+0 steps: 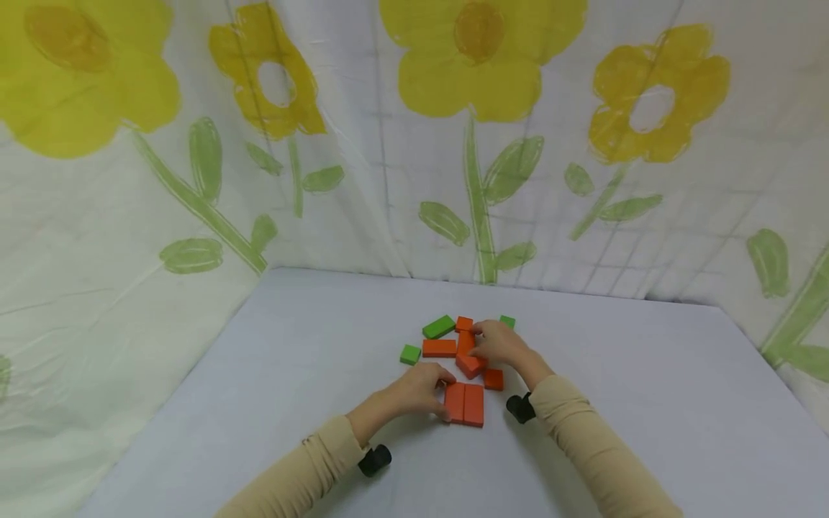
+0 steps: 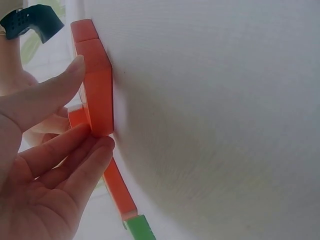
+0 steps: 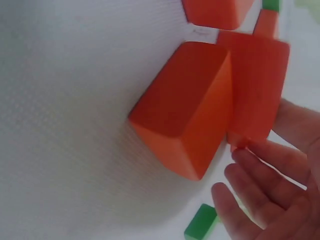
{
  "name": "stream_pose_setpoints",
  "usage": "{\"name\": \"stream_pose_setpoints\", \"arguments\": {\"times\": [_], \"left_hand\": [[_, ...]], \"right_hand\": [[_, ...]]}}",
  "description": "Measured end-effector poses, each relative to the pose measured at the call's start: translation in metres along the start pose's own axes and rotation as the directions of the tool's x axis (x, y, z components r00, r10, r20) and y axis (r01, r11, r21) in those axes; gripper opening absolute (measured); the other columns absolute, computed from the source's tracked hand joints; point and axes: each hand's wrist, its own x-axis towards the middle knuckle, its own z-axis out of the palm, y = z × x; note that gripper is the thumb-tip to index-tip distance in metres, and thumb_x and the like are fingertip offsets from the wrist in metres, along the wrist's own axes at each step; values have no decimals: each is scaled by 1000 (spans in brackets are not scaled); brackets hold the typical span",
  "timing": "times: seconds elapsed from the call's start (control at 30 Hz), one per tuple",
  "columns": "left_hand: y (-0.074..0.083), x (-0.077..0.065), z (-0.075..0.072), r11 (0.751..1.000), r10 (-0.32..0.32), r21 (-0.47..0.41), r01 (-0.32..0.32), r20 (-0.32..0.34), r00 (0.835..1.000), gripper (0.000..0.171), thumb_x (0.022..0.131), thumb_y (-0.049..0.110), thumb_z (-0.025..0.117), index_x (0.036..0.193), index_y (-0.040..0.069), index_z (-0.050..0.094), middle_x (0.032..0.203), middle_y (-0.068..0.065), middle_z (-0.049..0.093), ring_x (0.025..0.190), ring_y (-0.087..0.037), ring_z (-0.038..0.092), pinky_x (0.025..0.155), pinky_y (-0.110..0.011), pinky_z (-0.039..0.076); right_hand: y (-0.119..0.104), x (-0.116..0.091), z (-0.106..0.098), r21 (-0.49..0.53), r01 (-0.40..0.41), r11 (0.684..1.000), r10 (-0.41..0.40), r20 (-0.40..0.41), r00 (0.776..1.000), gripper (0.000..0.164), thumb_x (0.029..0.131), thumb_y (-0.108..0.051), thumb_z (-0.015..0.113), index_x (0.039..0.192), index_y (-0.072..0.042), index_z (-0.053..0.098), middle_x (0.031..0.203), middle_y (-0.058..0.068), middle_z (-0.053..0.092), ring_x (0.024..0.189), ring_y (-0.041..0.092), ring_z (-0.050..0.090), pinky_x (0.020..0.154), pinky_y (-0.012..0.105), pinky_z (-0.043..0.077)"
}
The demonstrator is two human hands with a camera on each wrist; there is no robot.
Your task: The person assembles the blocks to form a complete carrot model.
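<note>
Two flat red blocks lie side by side on the table; the right one [image 1: 474, 406] presses along its neighbour. My left hand [image 1: 419, 390] spans the left red block [image 1: 455, 401], thumb at its near end and fingertips at its far end, as the left wrist view also shows with the red block [image 2: 99, 95] between them. Further back, my right hand [image 1: 501, 342] grips another red block [image 1: 470, 365], which sits at an angle. In the right wrist view, this red block [image 3: 257, 82] stands behind a smaller red block [image 3: 182, 90], with fingertips at its lower end.
Behind the hands lie a long orange block [image 1: 439, 348], an upright-running orange block [image 1: 465, 341] and a small orange block [image 1: 464, 324]. Green blocks [image 1: 439, 326] lie around them, one small green block [image 1: 410, 354] at left. A flower-painted curtain [image 1: 414, 216] hangs behind the table [image 1: 311, 345].
</note>
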Motion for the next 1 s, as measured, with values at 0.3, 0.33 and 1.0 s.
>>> {"name": "stream_pose_setpoints", "arguments": {"times": [0.3,0.33,1.0], "left_hand": [[4,1,-1,1000,-20,-6,20,8,1000,47,71,13,87,113,0,68,93,-1,64,82,-11,51,76,-22,47],[4,1,-1,1000,-22,-6,22,10,1000,47,71,13,87,113,0,69,92,-1,63,82,-11,51,75,-22,47],[1,1,0,1000,-2,24,3,-3,1000,50,70,15,88,113,0,68,95,-3,64,83,-12,52,76,-23,47]], "right_hand": [[1,-2,-2,-42,27,999,-27,5,1000,54,80,-14,79,123,11,59,119,24,62,113,38,56,94,47,46],[2,-2,-2,-50,29,998,-29,3,1000,54,80,-16,79,122,11,59,117,24,62,111,37,58,93,47,47],[22,-92,-18,39,240,970,-240,-3,971,54,69,-29,86,110,-1,67,102,0,65,92,23,57,78,39,50]]}}
